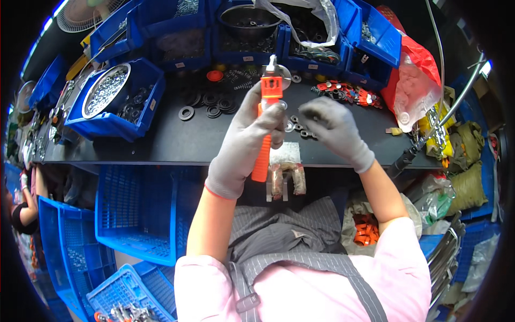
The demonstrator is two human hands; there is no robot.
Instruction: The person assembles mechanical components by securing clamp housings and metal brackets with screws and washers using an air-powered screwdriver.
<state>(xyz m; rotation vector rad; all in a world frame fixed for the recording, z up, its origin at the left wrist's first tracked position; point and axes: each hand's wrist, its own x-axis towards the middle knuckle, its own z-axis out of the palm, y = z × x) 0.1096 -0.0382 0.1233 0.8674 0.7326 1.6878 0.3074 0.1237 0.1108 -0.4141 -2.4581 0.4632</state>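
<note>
My left hand point(248, 140), in a grey glove, is closed around a long orange plastic part point(266, 115) held upright over the black workbench point(177, 140); a metal stud and washer stick out of its top. My right hand point(331, 129), also gloved, hovers just to the right of it with its fingertips pinched together on something too small to make out. Small metal washers and nuts point(298, 127) lie on the bench between and under the hands. A metal clamp fixture point(284, 170) sits at the bench's front edge below the hands.
Blue bins point(110, 121) of metal parts line the back and left of the bench. Black rubber rings point(206, 104) and red-and-black parts point(348, 92) lie on it. A red and clear bag point(413, 80) stands at the right. Blue crates point(137, 214) stand below left, where another person is.
</note>
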